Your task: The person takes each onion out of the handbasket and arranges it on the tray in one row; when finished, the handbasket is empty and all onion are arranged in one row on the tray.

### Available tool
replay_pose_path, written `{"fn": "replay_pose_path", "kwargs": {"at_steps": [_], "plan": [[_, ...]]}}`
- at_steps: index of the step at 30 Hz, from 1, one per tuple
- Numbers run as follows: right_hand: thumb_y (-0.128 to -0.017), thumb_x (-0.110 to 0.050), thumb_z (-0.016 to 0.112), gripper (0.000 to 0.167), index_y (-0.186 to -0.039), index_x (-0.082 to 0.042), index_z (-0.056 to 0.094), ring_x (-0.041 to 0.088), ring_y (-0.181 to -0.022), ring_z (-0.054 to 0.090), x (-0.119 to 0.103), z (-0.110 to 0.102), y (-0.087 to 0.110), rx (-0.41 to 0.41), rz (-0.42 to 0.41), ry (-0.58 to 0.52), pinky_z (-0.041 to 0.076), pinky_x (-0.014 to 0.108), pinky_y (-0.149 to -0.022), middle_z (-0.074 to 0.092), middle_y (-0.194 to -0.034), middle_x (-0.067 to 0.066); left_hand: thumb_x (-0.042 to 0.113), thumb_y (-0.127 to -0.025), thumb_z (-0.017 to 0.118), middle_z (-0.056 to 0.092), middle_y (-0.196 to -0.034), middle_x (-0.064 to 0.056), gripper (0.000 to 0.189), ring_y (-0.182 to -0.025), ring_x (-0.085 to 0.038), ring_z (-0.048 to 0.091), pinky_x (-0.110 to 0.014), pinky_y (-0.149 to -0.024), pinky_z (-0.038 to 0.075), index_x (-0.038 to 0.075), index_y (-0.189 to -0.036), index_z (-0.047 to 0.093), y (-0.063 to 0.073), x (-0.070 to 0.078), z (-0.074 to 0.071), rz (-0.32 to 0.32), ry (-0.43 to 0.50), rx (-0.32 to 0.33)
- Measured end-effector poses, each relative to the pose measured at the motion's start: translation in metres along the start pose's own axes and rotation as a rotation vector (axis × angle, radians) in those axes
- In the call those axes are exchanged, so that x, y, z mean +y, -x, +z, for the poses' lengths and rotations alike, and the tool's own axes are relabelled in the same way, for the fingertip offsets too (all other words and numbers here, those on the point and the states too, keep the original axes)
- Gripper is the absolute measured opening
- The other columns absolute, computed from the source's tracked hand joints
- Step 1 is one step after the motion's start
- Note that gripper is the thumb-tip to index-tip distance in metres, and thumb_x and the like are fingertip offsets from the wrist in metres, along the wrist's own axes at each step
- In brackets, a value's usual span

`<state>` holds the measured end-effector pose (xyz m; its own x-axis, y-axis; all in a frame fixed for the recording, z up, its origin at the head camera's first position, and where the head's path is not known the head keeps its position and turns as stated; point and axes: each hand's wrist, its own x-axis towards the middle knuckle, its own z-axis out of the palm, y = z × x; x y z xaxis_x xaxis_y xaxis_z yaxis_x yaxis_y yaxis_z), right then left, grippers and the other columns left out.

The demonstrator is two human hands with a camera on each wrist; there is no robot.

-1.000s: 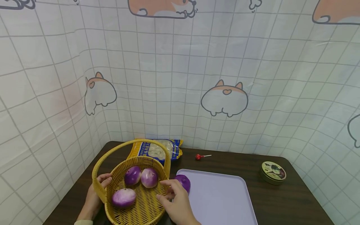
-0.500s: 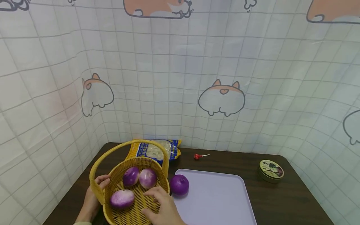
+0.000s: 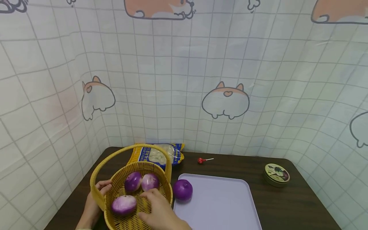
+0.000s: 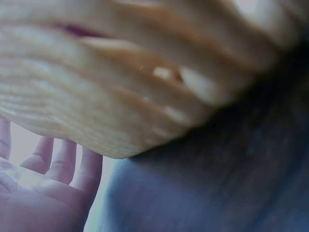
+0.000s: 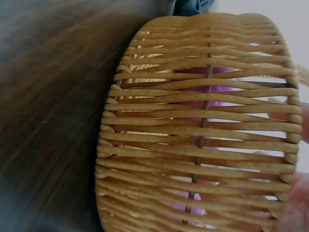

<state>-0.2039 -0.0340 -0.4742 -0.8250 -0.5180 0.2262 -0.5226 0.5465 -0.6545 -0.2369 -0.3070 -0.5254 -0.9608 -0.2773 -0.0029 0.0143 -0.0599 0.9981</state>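
A yellow woven basket [image 3: 137,220] with an arched handle [image 3: 96,177] stands at the left front of the table and holds three red onions: a dark purple one [image 3: 133,181], a paler one [image 3: 150,182] and an oval one [image 3: 124,205]. My left hand [image 3: 92,202] rests against the basket's left side, fingertips at the rim by the handle; in the left wrist view its fingers [image 4: 60,162] extend behind the basket wall. My right hand [image 3: 159,209] reaches over the right rim into the basket, thumb and fingers apart, just in front of the paler onion.
Another red onion [image 3: 183,190] sits at the left edge of a lilac tray [image 3: 218,201], beside the basket. A blue and yellow food bag [image 3: 161,155] lies behind the basket. Farther right are a red lollipop [image 3: 201,160] and a round tin [image 3: 276,175] on the dark wooden table [image 3: 287,207].
My right hand has moved left from the basket's right rim to over its inside, uncovering the onion at the tray. The left hand stays at the basket's side.
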Motion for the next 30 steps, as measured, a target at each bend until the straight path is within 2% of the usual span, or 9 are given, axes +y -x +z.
{"fn": "replay_pose_path", "kwargs": {"at_steps": [3, 8, 16, 20, 25, 30], "plan": [[-0.081, -0.036, 0.077, 0.053, -0.128, -0.019, 0.059, 0.009, -0.110, 0.053, -0.002, 0.005, -0.005, -0.036, 0.017, 0.029, 0.047, 0.031, -0.094, 0.053, -0.122, -0.006, 0.024, -0.097, 0.061, 0.062, -0.100, 0.014, 0.026, -0.090, -0.002, 0.057, -0.021, -0.073, 0.051, 0.003, -0.113, 0.062, 0.003, 0.000, -0.001, -0.004, 0.002, -0.001], [-0.079, -0.039, 0.078, 0.054, -0.127, -0.022, 0.059, 0.009, -0.110, 0.055, -0.006, 0.013, -0.012, -0.012, 0.035, 0.069, 0.047, 0.031, -0.094, 0.055, -0.122, -0.007, 0.023, -0.097, 0.062, 0.062, -0.099, 0.013, 0.022, -0.088, -0.003, 0.058, -0.022, -0.071, 0.052, 0.006, -0.111, 0.064, 0.005, 0.001, 0.000, 0.013, 0.024, -0.017], [-0.081, -0.044, 0.076, 0.059, -0.132, -0.025, 0.055, 0.010, -0.117, 0.054, -0.007, 0.018, -0.020, -0.032, 0.083, 0.082, 0.047, 0.033, -0.097, 0.056, -0.128, -0.009, 0.026, -0.097, 0.062, 0.062, -0.100, 0.015, 0.027, -0.088, -0.002, 0.057, -0.021, -0.071, 0.051, 0.006, -0.114, 0.062, -0.001, -0.001, 0.002, -0.011, -0.003, 0.002], [-0.080, -0.044, 0.076, 0.061, -0.133, -0.021, 0.056, 0.009, -0.117, 0.054, -0.004, 0.018, -0.025, -0.064, 0.032, 0.113, 0.046, 0.030, -0.097, 0.058, -0.128, -0.008, 0.026, -0.097, 0.062, 0.062, -0.100, 0.015, 0.027, -0.089, -0.002, 0.057, -0.020, -0.073, 0.051, 0.006, -0.114, 0.062, -0.002, -0.001, 0.003, -0.015, -0.010, 0.005], [-0.082, -0.043, 0.076, 0.060, -0.134, -0.019, 0.058, 0.004, -0.117, 0.053, -0.003, 0.020, -0.028, -0.130, -0.115, 0.171, 0.045, 0.024, -0.096, 0.059, -0.128, -0.010, 0.026, -0.097, 0.061, 0.062, -0.098, 0.014, 0.025, -0.086, -0.003, 0.059, -0.021, -0.071, 0.052, 0.007, -0.113, 0.062, -0.001, -0.002, 0.001, -0.006, -0.014, 0.003], [-0.082, -0.045, 0.075, 0.060, -0.133, -0.018, 0.058, 0.004, -0.117, 0.053, -0.002, 0.023, -0.028, -0.126, -0.178, 0.232, 0.043, 0.021, -0.096, 0.059, -0.129, -0.009, 0.026, -0.097, 0.062, 0.063, -0.098, 0.014, 0.023, -0.085, -0.004, 0.059, -0.022, -0.069, 0.052, 0.009, -0.112, 0.064, -0.001, -0.002, 0.001, 0.000, 0.003, -0.004]]}}
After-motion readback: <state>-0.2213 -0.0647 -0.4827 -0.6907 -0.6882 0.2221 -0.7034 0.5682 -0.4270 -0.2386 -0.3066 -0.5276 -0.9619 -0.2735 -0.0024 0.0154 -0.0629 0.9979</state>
